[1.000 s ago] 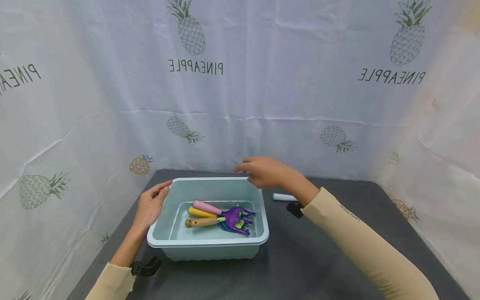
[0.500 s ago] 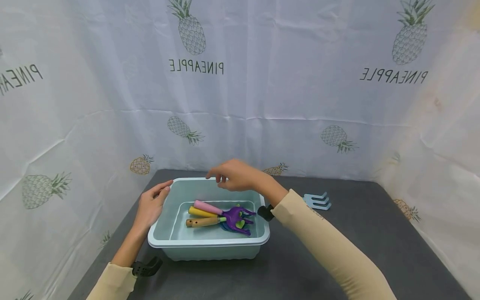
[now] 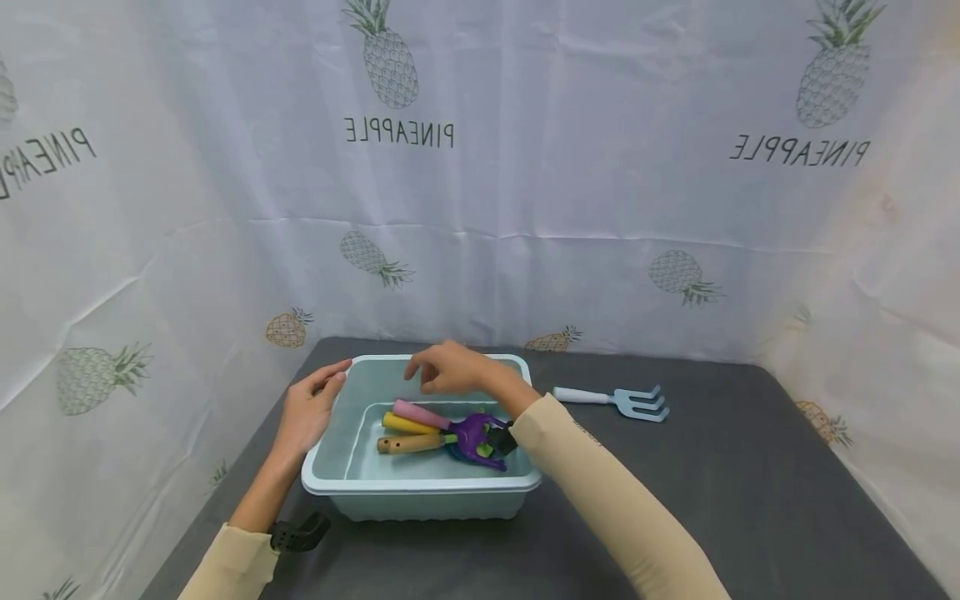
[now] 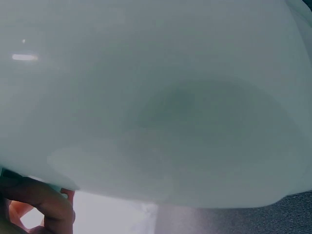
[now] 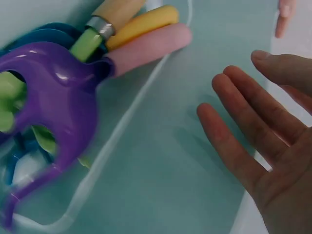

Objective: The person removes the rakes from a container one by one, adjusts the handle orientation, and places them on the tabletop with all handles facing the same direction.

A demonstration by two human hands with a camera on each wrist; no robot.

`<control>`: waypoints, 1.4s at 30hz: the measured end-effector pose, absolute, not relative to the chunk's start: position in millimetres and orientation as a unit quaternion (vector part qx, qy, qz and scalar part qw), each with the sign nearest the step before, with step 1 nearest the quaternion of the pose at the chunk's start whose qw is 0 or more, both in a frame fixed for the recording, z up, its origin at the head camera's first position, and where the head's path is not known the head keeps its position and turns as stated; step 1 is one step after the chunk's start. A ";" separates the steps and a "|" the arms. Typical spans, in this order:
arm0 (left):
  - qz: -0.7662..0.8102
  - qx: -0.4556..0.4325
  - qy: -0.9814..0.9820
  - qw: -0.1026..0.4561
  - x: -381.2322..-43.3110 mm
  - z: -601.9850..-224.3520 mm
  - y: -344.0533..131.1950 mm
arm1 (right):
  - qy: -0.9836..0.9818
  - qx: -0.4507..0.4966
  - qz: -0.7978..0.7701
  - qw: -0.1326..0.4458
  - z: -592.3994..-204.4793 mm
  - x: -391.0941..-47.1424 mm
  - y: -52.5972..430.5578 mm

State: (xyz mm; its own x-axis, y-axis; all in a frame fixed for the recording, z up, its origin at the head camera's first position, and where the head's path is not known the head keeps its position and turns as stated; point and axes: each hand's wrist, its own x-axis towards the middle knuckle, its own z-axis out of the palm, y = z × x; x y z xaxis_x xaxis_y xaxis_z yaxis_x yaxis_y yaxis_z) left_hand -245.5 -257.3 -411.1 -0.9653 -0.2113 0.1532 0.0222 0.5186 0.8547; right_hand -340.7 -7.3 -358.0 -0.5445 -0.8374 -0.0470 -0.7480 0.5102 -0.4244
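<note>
A pale blue-green plastic basin (image 3: 420,486) holds several garden hand tools in a heap. On top lies a purple hand rake (image 5: 73,92) with a pink handle (image 3: 422,413); a yellow handle (image 3: 408,425) and a wooden handle (image 3: 411,444) with a green neck lie beside it. Blue parts show underneath. My left hand (image 3: 306,415) grips the basin's left rim near its far corner. My right hand (image 3: 453,369) hovers inside the basin's far part, above the tools, holding nothing. In the right wrist view its fingers (image 5: 256,114) are spread and relaxed.
A light blue hand fork (image 3: 633,404) with a white handle lies on the dark grey table (image 3: 750,483), right of the basin. White pineapple-print curtains (image 3: 510,167) surround the table at the back and sides.
My right hand has moved left from beyond the basin's far right corner and lowered into the basin. The hand fork has come into full view. My left hand stays at the rim.
</note>
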 end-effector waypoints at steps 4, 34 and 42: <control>-0.486 0.053 -0.863 0.122 -246.0 -412.2 -256.5 | 0.863 -0.448 -0.172 0.156 -368.5 -344.8 -6.7; -0.495 0.058 -0.859 0.119 -245.5 -408.3 -255.9 | 0.883 -0.382 -0.160 0.220 -385.7 -346.9 -25.6; -0.492 0.056 -0.860 0.122 -244.8 -410.1 -256.0 | 0.889 -0.388 -0.117 0.212 -393.4 -342.8 -26.9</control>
State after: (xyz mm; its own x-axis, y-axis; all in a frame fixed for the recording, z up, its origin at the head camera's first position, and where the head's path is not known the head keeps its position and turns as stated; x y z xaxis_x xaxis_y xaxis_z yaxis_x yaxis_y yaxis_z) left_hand -244.8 -256.0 -410.1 -0.9640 -0.2158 0.1553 0.0243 0.5103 0.8596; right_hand -342.8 -26.9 -393.4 -0.6085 -0.7404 -0.2855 -0.6410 0.6707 -0.3732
